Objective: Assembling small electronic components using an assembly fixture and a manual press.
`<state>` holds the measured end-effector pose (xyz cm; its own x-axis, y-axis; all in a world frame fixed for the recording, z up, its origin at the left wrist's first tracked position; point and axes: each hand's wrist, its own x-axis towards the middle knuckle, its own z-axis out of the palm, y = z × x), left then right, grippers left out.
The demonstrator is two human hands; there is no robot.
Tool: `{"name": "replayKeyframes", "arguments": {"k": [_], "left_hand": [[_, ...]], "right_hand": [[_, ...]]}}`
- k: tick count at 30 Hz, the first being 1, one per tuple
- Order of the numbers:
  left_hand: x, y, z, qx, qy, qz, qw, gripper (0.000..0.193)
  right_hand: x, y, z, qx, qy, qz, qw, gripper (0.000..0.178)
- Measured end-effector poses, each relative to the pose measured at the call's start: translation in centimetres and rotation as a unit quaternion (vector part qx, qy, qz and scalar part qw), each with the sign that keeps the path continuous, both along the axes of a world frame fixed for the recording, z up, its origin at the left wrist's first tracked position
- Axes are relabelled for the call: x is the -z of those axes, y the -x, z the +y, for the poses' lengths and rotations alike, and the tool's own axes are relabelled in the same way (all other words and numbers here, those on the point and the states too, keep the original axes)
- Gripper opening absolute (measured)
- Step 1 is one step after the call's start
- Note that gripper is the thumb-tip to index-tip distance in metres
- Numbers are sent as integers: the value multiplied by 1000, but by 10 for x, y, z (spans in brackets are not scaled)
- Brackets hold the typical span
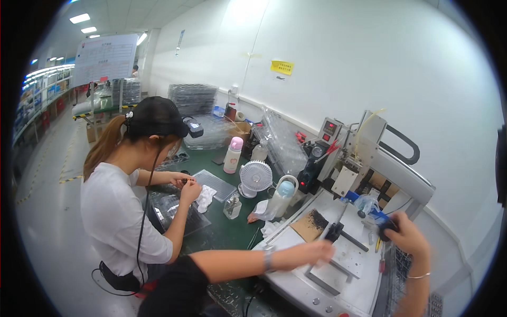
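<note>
My left hand (312, 254) reaches across the front of a white benchtop machine (288, 288), its fingers blurred. Beside its fingertips is a small black part (334, 232) on the machine's fixture; whether the hand touches it I cannot tell. At the machine's right side, my right hand (411, 236) is closed around a dark, rounded piece (388, 230), whose exact kind is unclear. Between the two hands lies a dark bar (355, 241) on the metal bed. Left of it, a brown board (309, 228) carries a heap of tiny black pieces (318, 219).
On my left, a person in a white shirt (119, 211) handles a small dark part at the green table (227, 235). A white fan (255, 177), a pink-capped bottle (233, 155), a blue-capped bottle (284, 194) and a glass jar (232, 206) stand between us. Clear trays (193, 98) are stacked behind.
</note>
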<state>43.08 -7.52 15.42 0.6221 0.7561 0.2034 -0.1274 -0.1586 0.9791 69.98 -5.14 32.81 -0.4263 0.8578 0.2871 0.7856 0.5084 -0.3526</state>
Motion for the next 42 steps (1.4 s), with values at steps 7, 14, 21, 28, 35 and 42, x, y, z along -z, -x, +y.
{"name": "replayKeyframes", "arguments": {"k": [7,14,21,28,35,42], "left_hand": [[-4,-74,119,178,228,-363,886,53],[-6,-64,59,120,268,-280,914,47],[11,-69,75,67,280,-298,910,43],[14,-67,69,5,322,-295,900,37],[15,-64,65,2,358,-307,882,31],[10,-65,64,17,344,-318,884,30]], "right_hand": [[46,62,-16,-116,-35,60,991,43],[87,60,-4,-85,-56,51,993,45],[125,63,8,-113,-161,87,977,56],[139,65,12,-127,-231,121,957,56],[138,65,9,-163,-246,84,952,47],[135,66,9,-173,-269,61,946,47]]}}
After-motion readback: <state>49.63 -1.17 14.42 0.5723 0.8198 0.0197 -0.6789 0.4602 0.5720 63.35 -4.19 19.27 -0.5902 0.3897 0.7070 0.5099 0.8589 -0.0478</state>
